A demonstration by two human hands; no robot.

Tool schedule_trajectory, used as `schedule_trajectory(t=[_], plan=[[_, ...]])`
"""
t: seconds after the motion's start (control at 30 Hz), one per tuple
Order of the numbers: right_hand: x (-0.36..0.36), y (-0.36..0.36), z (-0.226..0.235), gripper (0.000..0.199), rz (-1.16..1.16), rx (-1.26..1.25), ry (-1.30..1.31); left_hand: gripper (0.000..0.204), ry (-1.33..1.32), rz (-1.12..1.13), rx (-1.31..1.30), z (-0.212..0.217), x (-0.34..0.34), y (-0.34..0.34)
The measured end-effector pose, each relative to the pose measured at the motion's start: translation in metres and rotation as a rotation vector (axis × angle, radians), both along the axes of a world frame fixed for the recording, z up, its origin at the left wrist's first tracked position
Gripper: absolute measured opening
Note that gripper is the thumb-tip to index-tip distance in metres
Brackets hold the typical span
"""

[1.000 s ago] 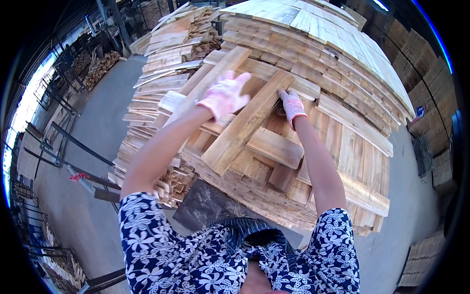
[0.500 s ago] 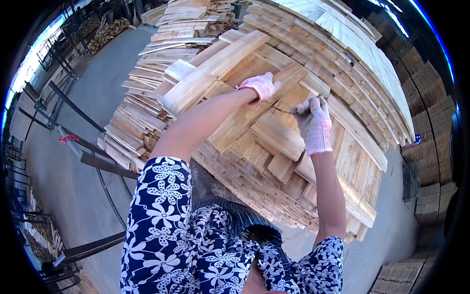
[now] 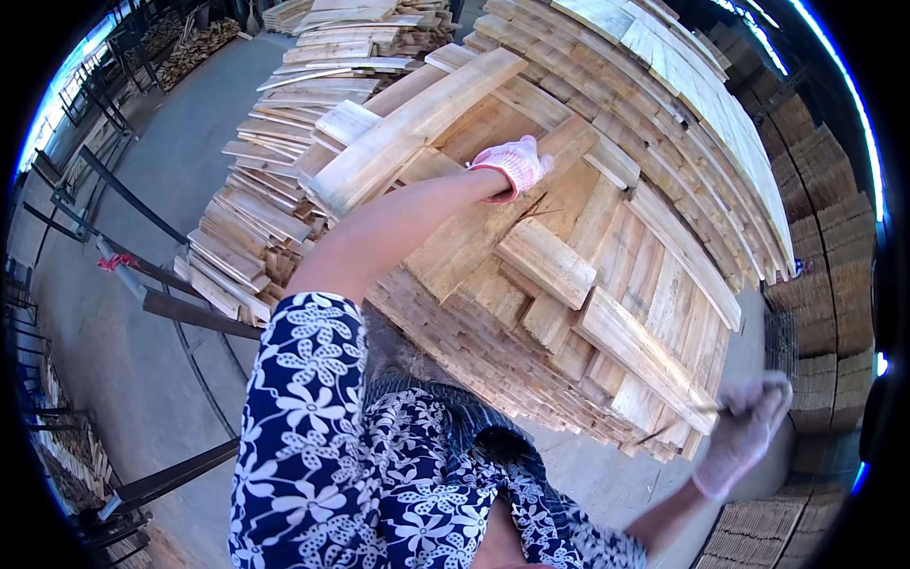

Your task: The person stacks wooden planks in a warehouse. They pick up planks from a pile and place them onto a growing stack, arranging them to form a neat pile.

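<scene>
Left hand (image 3: 513, 163) w/ fingers curled, pressing a plank (image 3: 493, 223) atop the stack; right hand (image 3: 749, 431) (blurred, grip unclear) near the corner — loose short board (image 3: 545, 263) below left hand could slide off

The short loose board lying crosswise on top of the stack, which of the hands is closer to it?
Left. The left hand rests on the planks just above the short board. The right hand is off the stack's lower right corner, farther away.
</scene>
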State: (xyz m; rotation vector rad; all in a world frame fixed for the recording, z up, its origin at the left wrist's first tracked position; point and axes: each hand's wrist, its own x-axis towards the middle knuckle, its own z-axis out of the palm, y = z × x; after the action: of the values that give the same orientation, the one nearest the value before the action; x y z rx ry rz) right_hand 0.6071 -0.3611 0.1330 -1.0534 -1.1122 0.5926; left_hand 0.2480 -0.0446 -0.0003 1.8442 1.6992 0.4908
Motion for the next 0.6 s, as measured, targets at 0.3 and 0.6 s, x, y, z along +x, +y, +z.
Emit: schedule_trajectory(t=[0.3,0.6], plan=[[0.239,-0.201,-0.058,0.047,-1.336,-1.175,-1.232,0.069,-0.035,-0.051,-0.083,0.01,-0.001,0.005],[0.033,0.032,-0.067,0.029,-0.358,-0.393,-1.042,0.059,-0.403,-0.092,0.038,0.006,-0.031,0.03]])
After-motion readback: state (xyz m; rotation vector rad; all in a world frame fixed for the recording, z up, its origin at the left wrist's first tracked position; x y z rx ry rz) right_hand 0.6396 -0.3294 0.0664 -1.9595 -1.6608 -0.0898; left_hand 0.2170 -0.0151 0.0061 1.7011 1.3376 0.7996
